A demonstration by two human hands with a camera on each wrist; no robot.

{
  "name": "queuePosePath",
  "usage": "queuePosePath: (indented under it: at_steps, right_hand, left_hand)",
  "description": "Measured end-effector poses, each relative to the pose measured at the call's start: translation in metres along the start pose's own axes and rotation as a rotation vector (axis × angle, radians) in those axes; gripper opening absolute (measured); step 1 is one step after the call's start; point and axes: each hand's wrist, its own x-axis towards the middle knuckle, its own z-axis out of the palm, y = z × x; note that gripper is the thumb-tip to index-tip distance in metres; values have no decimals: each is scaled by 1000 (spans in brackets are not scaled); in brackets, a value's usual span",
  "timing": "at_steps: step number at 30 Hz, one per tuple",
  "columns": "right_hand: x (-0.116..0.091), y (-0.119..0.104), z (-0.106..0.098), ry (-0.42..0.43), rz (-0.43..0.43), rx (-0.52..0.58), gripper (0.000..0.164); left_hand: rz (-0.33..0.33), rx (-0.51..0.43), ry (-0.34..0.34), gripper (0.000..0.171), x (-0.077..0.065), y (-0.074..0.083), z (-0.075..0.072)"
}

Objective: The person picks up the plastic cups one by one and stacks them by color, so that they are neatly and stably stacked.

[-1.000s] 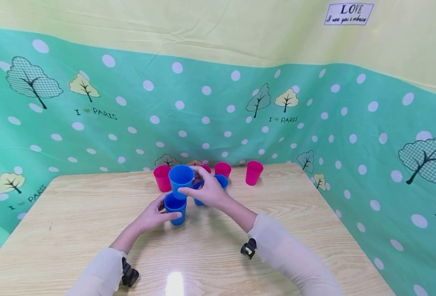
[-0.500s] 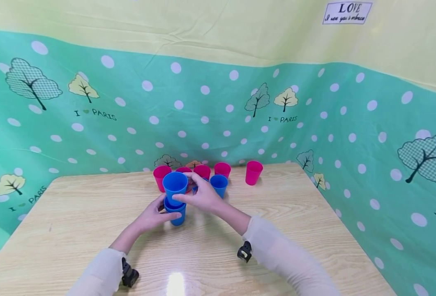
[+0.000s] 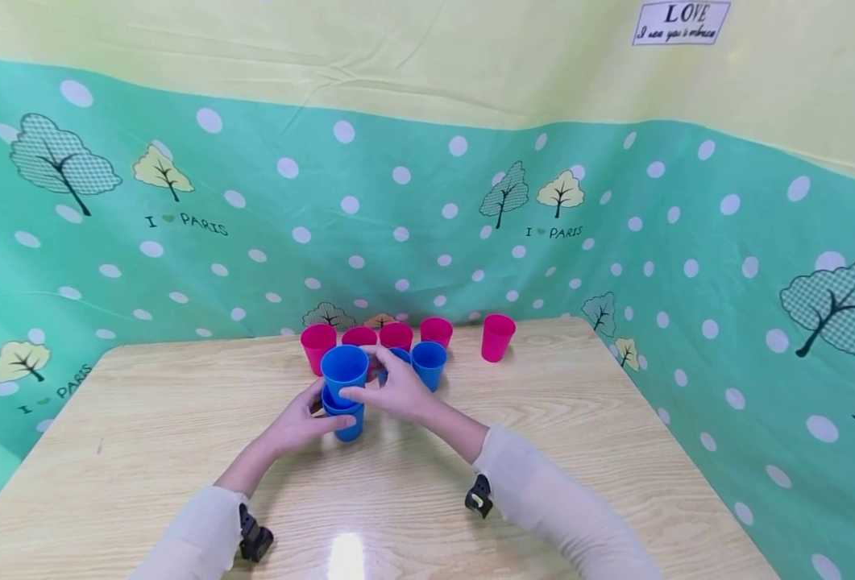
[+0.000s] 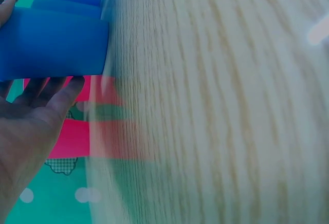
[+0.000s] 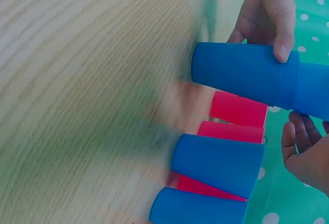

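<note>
My left hand point(image 3: 300, 423) curls round a blue cup point(image 3: 350, 428) standing upright on the table, thumb on its near side. Above it, my right hand point(image 3: 398, 392) grips another blue cup point(image 3: 336, 391) near the rim. This upper cup's base sits inside the lower cup's mouth, as the right wrist view shows with the upper cup point(image 5: 314, 88) partly in the lower cup point(image 5: 236, 70). How deep it reaches is hidden. In the left wrist view the left hand's fingers point(image 4: 64, 93) lie along the lower cup point(image 4: 51, 44).
Two more blue cups stand just right of the hands, one partly behind the right hand and one blue cup point(image 3: 429, 368) beside it. Several pink cups line the back, with a pink cup point(image 3: 318, 350) at the left and a separate pink cup point(image 3: 498, 338) at the right. A patterned cloth point(image 3: 253, 185) hangs behind the table.
My right hand has moved left and down, bringing its blue cup from up beside the lower cup into that cup's mouth. The left hand and lower cup have stayed in place.
</note>
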Motion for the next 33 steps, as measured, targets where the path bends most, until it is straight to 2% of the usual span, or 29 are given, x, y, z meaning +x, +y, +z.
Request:
queuePosePath:
  at_steps: [18, 25, 33]
  right_hand:
    - [-1, 11, 9, -22, 17, -41, 62]
    - [-4, 18, 18, -35, 36, -72, 63]
    - [-4, 22, 22, -35, 43, -72, 62]
  left_hand:
    - [5, 15, 0, 71, 1, -4, -1]
    - [62, 16, -1, 65, 3, -8, -1]
    - [55, 5, -7, 67, 3, -9, -1]
